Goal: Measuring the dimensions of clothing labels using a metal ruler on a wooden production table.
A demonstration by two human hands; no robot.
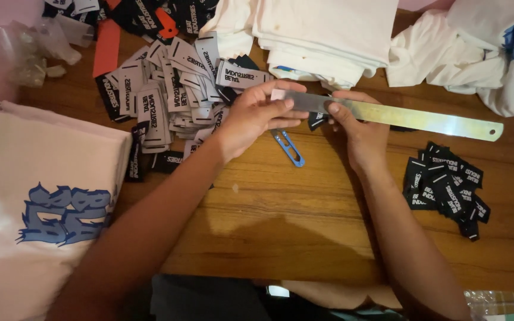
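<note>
We hold the steel ruler above the wooden table, our left hand pinching a small label against its end, our right hand gripping it alongside. We judge few done: a small black label pile versus the big heap. Blue snips lie underneath; white shirts crowd the edge.
</note>
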